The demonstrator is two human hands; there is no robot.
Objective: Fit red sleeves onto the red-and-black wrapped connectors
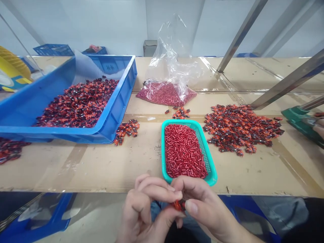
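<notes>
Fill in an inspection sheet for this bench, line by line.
Surface: tan tabletop with strips of tape.
Job's things: small orange-and-black piece in the fingers; green basket of red tubes just beyond.
Clutter: loose pile right of the basket; small cluster beside the blue tray, which holds similar pieces; clear bag of red pieces behind the basket.
Grippers: bare left hand and right hand, both pinching the piece.
Cables: nothing seen for certain.
Surroundings: metal bars at right; pale wall behind.
</notes>
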